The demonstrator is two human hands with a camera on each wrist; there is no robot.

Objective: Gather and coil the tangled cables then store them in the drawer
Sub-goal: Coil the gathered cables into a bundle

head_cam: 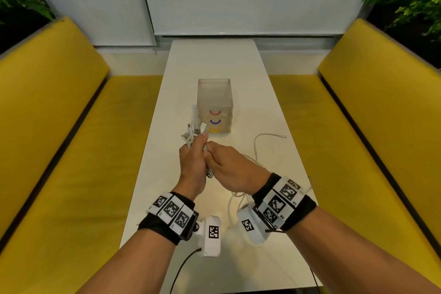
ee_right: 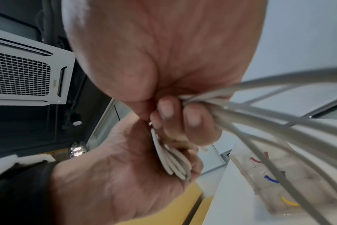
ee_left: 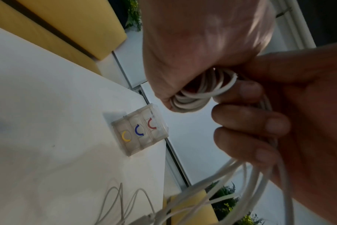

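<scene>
My left hand [head_cam: 192, 162] grips a bundle of white cables [head_cam: 192, 135] above the table, with several plugs sticking up out of the fist. In the left wrist view the coiled loops [ee_left: 190, 100] show under my left palm [ee_left: 192, 45]. My right hand [head_cam: 229, 167] is pressed against the left one, and its curled fingers [ee_right: 173, 115] hold strands [ee_right: 279, 121] that trail away. A loose cable [head_cam: 256, 148] still lies on the table to the right. The clear drawer unit [head_cam: 214, 107] stands just beyond my hands, all three drawers shut, with red, blue and yellow handles.
The narrow white table [head_cam: 214, 59] runs away from me between two yellow benches [head_cam: 59, 126]. More white cable [head_cam: 235, 198] loops on the table under my right wrist. Plants stand behind both bench backs, and a wall with blinds closes the far end.
</scene>
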